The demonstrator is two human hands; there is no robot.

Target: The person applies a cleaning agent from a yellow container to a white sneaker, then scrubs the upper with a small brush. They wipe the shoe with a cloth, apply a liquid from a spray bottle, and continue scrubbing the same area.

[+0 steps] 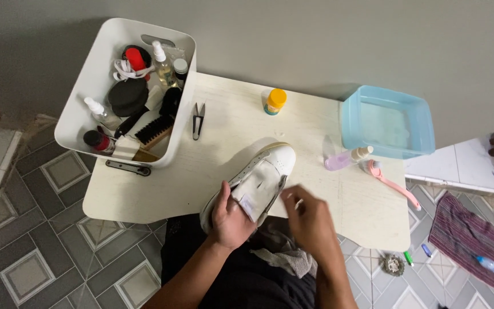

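White leather sneaker (261, 174) rests tilted on the pale wooden bench (224, 131) edge; your left hand (231, 220) grasps its side. Your right hand (310, 220), fingers loosely curled and holding nothing I can make out, works at the tongue; judging by that, steady the shoe next.

The shoe (261, 174) was white, the worktop (224, 126) pale cream, the basin (388, 121) light blue. The brush (393, 182) was pink, and the floor (47, 240) showed grey tiles with square patterns.

shoe (264, 171) on table (224, 126), bin (87, 91) left
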